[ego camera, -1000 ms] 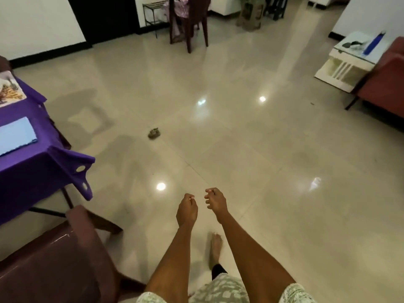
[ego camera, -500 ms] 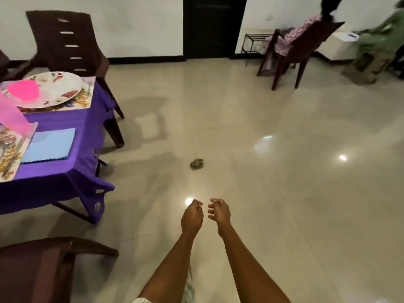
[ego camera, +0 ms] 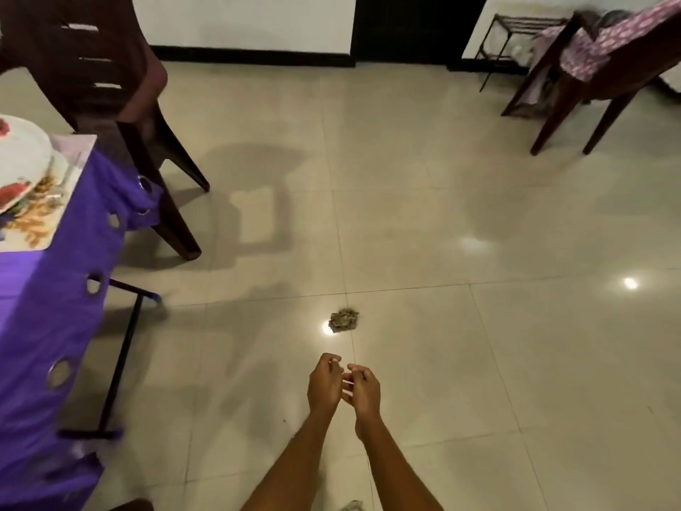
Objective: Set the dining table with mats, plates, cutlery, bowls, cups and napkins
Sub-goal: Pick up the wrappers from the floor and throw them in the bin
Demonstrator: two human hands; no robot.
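Note:
My left hand [ego camera: 324,387] and my right hand [ego camera: 361,390] hang close together over the tiled floor, fingers loosely curled, holding nothing. The dining table under a purple cloth [ego camera: 48,319] reaches in from the left edge. On its far corner lies a printed mat [ego camera: 44,212] with a white flowered plate [ego camera: 18,160] on it. Both hands are well to the right of the table and apart from it.
A dark brown plastic chair [ego camera: 110,86] stands behind the table's far corner. A small crumpled scrap [ego camera: 344,319] lies on the floor just beyond my hands. A wooden chair draped with patterned cloth [ego camera: 604,64] and a wire rack [ego camera: 516,35] stand at the back right.
The view has swung to the right and come closer to the floor scrap, so less of the table shows. My hands stay together in front of me, still holding nothing.

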